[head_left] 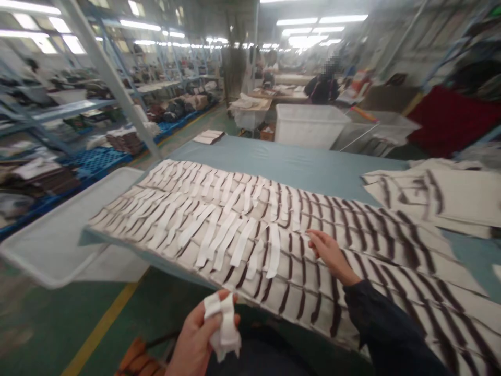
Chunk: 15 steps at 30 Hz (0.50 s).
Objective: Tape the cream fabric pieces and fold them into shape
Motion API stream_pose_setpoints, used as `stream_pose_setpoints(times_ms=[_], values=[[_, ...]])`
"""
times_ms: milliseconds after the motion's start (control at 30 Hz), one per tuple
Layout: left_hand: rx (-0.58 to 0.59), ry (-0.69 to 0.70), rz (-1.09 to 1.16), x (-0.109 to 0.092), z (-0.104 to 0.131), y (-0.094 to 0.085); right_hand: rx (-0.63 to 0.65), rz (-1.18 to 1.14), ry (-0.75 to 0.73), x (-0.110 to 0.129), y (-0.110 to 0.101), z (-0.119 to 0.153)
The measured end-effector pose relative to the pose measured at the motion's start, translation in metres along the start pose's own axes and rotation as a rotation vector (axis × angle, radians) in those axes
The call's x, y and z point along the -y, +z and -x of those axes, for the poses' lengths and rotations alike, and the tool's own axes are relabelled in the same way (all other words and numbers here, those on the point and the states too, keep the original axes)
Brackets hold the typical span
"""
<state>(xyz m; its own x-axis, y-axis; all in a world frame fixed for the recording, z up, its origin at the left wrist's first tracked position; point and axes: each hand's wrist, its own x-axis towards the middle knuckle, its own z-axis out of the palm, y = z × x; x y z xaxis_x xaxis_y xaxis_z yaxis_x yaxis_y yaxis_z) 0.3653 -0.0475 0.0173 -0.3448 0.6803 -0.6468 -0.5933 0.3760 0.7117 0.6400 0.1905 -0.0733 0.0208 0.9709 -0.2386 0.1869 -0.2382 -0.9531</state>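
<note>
My left hand (199,331) is closed around a bunch of folded white fabric strips (225,326), in front of the table's near edge. Over the table, my right hand (326,253) reaches out with its fingertips drawn together, close to the dark-striped cream fabric pieces (270,303). Whether anything is between those fingertips is too small to tell. The pieces overlap in two long rows. Loose white strips (274,250) lie across the left and middle parts of both rows; toward the right only the dark bands show.
A teal cloth covers the table (274,156). More cream pieces (465,196) are stacked at the right, and a small stack (209,137) sits at the far left corner. White bins (309,125) stand behind, another bin (47,230) at left. A metal post (113,78) rises beside the table.
</note>
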Motion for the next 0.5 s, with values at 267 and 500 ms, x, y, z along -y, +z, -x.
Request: stream_pose_setpoints(times_ms=[267, 500], values=[[0.019, 0.087, 0.1, -0.003, 0.006, 0.004, 0.486, 0.074, -0.057, 0.012, 0.07, 0.136], [-0.055, 0.172, 0.238, -0.003, 0.008, -0.002, 0.601, 0.0, -0.027, 0.021, 0.105, 0.187]])
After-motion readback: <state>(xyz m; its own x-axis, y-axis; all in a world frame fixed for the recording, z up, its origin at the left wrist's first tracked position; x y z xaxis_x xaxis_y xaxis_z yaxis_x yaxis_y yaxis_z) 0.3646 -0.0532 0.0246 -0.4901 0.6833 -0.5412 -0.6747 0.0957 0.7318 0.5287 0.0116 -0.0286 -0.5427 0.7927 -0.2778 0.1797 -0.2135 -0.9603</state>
